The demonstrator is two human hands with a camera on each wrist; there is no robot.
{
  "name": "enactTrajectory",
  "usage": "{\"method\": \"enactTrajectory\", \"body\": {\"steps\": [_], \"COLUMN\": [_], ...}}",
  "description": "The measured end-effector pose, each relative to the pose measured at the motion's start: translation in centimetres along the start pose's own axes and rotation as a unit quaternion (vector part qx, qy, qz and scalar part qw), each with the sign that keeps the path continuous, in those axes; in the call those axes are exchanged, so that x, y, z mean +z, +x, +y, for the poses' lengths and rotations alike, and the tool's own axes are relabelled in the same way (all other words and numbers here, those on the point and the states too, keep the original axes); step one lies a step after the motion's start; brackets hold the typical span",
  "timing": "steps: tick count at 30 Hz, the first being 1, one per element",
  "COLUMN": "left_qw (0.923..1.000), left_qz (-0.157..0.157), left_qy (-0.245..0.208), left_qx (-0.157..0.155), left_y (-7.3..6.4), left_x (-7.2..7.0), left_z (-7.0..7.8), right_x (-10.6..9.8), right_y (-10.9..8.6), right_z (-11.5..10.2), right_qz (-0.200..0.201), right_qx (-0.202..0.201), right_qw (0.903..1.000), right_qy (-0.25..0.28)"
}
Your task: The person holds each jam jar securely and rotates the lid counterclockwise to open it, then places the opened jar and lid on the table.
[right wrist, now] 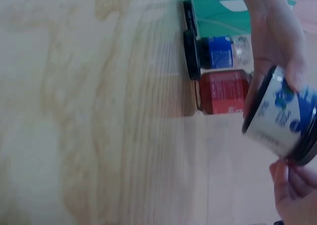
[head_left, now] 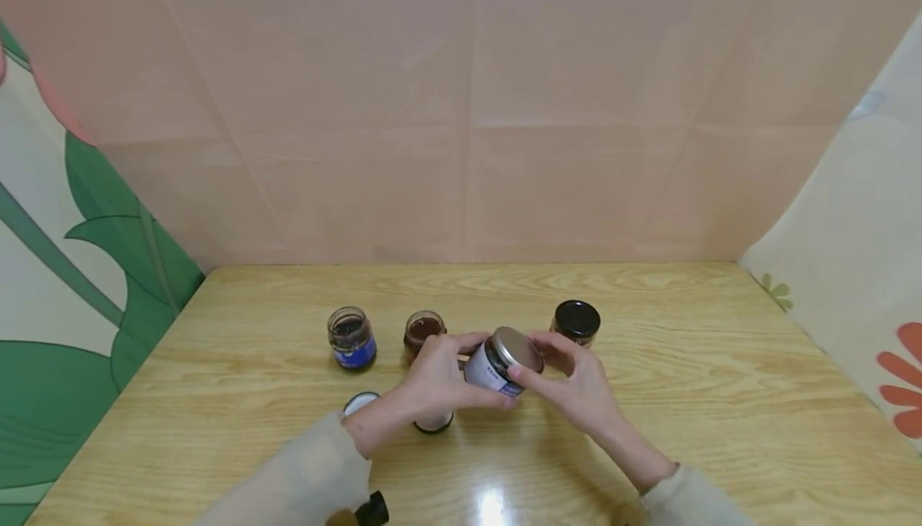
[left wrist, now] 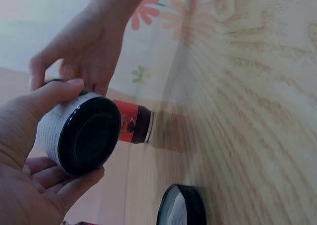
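Note:
A jar with a white and blue label is held tilted above the table, its metallic-looking lid facing up and to the right. My left hand grips the jar's body between thumb and fingers. Around the lid's rim are the thumb and fingers of my right hand. The left wrist view shows the jar's dark base. In the right wrist view the label is visible, with the right fingers at the lid end.
Behind my left hand stand two open jars, one blue-labelled and one reddish. Two loose lids lie nearer me, partly covered by my left arm. A black-lidded jar with a red label stands behind my right hand.

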State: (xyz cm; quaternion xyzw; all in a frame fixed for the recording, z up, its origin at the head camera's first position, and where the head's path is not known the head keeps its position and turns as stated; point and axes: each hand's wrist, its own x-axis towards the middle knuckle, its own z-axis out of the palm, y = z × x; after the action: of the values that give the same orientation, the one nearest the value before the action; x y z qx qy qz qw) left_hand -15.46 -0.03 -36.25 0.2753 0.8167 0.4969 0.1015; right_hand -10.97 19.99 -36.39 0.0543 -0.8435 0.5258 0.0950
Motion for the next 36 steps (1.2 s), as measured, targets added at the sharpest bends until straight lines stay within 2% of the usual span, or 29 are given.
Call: {"method": "enactTrajectory", "body": {"steps": [3,6,11,16,18,20,23,25,28,32,36], "left_qw": [0.9999,0.9989,0.9932,0.9903,0.9906,0.9908,0.9913,0.9915,0.9929,0.9927,0.9928], "left_qz": [-0.014,-0.041,-0.088,-0.099,-0.092,-0.085,-0.064,-0.048,-0.026,-0.020,-0.019], "left_qy": [-0.001,-0.023,-0.075,-0.092,-0.093,-0.099,-0.111,-0.118,-0.114,-0.118,-0.118], "left_qx": [0.008,0.005,-0.013,-0.031,-0.038,-0.037,-0.029,-0.024,-0.025,-0.014,-0.007], "left_y": [0.0,0.0,0.2,0.2,0.2,0.1,0.1,0.0,-0.1,-0.3,-0.4], "left_x": [-0.4,-0.7,-1.4,-1.5,-1.4,-1.3,-1.0,-0.6,0.0,0.4,0.6], "left_z": [-0.1,-0.2,-0.3,-0.3,-0.3,-0.2,0.0,0.2,0.3,0.5,0.6], "right_x": [-0.3,-0.5,-0.8,-0.7,-0.5,-0.2,0.7,1.4,2.3,3.0,3.3], "right_y": [0.1,0.2,0.4,0.4,0.2,-0.1,-0.6,-0.9,-1.0,-1.0,-1.1], "right_z": [0.4,0.8,1.2,1.2,1.0,0.6,-0.3,-1.0,-1.8,-2.1,-2.1], "right_qz": [-0.025,-0.044,-0.089,-0.117,-0.112,-0.093,-0.043,-0.008,0.037,0.073,0.099], "right_qx": [-0.026,-0.061,-0.131,-0.144,-0.128,-0.095,-0.013,0.042,0.104,0.131,0.126], "right_qw": [0.9992,0.9966,0.9844,0.9781,0.9818,0.9887,0.9976,0.9977,0.9917,0.9859,0.9832], "right_qy": [0.017,0.033,0.077,0.094,0.085,0.069,0.051,0.053,0.067,0.076,0.088]}}
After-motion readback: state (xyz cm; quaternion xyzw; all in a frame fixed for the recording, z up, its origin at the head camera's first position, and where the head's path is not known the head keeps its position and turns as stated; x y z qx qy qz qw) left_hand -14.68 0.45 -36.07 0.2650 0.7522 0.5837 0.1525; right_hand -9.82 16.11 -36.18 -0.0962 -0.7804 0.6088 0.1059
